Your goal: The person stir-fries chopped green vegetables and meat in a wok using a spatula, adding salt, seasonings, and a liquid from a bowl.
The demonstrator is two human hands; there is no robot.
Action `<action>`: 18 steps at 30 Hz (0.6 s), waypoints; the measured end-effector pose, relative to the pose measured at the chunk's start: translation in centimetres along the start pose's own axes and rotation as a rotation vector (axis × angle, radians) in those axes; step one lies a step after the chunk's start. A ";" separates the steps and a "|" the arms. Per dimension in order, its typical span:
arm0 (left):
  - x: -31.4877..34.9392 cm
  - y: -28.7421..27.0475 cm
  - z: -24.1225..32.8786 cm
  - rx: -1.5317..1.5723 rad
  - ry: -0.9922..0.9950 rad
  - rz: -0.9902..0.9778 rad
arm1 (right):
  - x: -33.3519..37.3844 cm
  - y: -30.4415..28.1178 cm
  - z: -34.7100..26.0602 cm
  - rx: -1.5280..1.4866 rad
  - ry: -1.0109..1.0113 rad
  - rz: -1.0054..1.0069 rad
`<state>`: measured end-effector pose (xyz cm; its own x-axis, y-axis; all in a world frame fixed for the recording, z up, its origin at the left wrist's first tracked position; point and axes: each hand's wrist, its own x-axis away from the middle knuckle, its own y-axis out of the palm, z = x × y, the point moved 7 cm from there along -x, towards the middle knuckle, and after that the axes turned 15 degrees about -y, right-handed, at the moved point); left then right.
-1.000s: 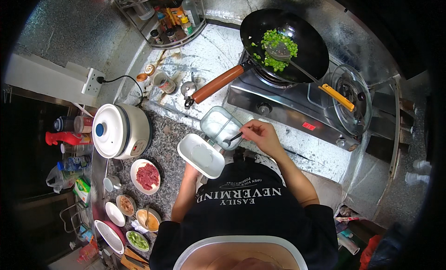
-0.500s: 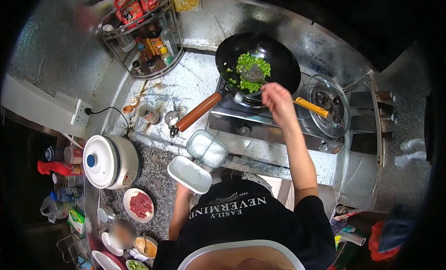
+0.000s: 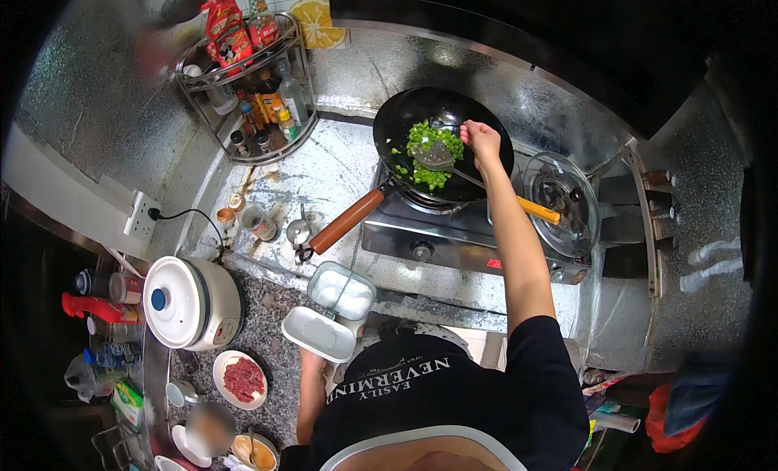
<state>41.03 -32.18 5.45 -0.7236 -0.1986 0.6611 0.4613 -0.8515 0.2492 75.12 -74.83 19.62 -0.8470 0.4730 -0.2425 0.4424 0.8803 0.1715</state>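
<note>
My left hand [image 3: 312,362], low beside my body, grips an open seasoning box. Its clear compartment [image 3: 344,291] holds a white substance, and a white lid or tray [image 3: 318,335] is joined to it. Most of the fingers are hidden beneath it. My right hand [image 3: 481,140] is raised over the right side of a black wok [image 3: 485,167], fingers pinched; what they hold is too small to tell. Chopped green vegetables [image 3: 427,177] lie in the wok. A spatula [image 3: 538,210] with a yellow handle rests across the rim, its metal head among the vegetables, my right forearm crossing above it.
The wok sits on a gas stove [image 3: 462,244], its brown handle [image 3: 348,220] pointing front-left. A glass lid [image 3: 577,228] lies to the right. Leftward are a spice jar [image 3: 258,224], a white cooker [image 3: 185,305], a plate of raw meat [image 3: 243,380] and a bottle rack [image 3: 251,106].
My right hand has moved from the wok's front rim to above its right side. The view has shifted slightly. My left hand still holds the seasoning box.
</note>
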 end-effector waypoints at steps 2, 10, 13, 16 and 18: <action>0.0 0.4 -0.1 0.080 -0.047 -0.039 | 0.7 -0.1 -1.0 -0.095 0.034 -0.039; -1.2 -0.8 -2.0 0.112 -0.123 -0.139 | 19.3 7.2 -10.9 0.010 0.045 -0.769; -1.0 -0.9 -2.0 0.144 -0.121 -0.148 | 27.1 9.6 -8.0 0.199 -0.058 -1.141; -1.4 -0.9 -2.3 0.191 -0.133 -0.183 | 31.4 10.4 -5.8 0.264 -0.190 -1.216; -1.4 -2.1 -2.6 0.284 -0.128 -0.180 | 31.7 10.4 -7.1 0.388 -0.348 -1.173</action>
<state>39.75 -31.41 2.22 -0.7441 0.0202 0.6678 0.4696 -0.6952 0.5442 50.77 -50.98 20.50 -0.6909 -0.6559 -0.3041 -0.4064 0.7002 -0.5870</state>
